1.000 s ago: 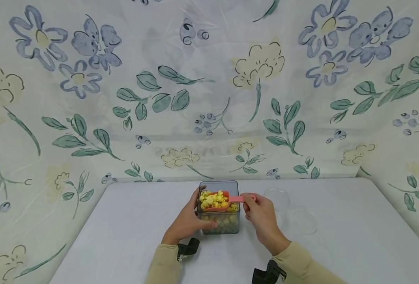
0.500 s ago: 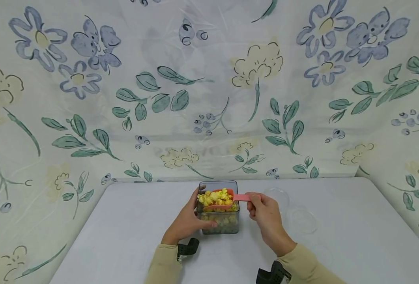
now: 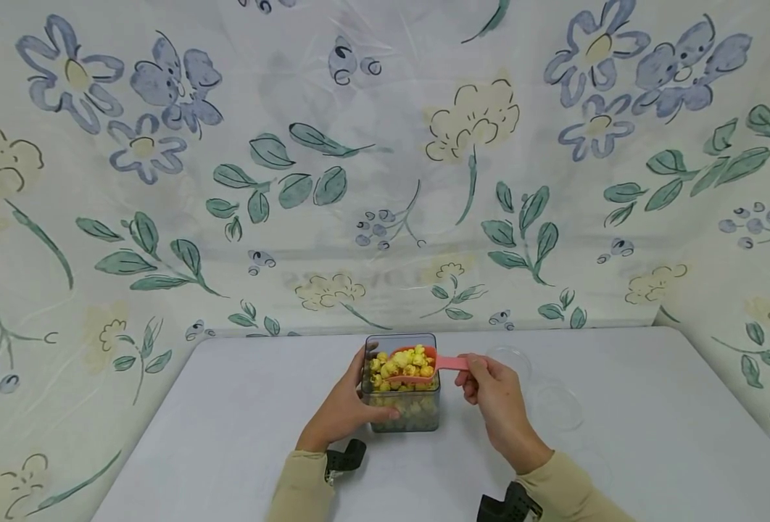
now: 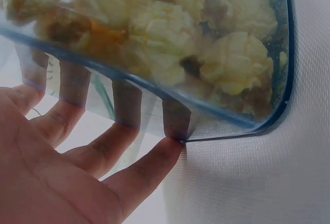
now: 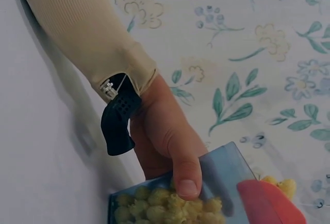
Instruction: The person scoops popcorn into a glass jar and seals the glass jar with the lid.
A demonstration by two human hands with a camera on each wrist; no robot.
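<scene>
- I see the left hand (image 3: 349,406) left of centre in the lower half of the head view, gripping the clear grey container (image 3: 404,420), thumb across its front wall.
- My left wrist view shows that hand's four fingers spread apart, their tips against the container wall.
- I have the right hand (image 3: 502,399) right of the container, thumb and fingers clamped on the handle end of the pink-red scoop (image 3: 446,363).
- The scoop's bowl lies at the container's opening, low centre of the frame, loaded with yellow popcorn (image 3: 414,360); I cannot tell whether it touches the pieces below.
- More popcorn shows through the container's walls.
- In my right wrist view, the container sits at the bottom edge, the left thumb over its rim and the scoop at lower right.
- Right of the right hand, I make out faint clear discs (image 3: 557,406) on the white table (image 3: 228,420).
- A floral cloth (image 3: 385,167) fills the upper frame.
</scene>
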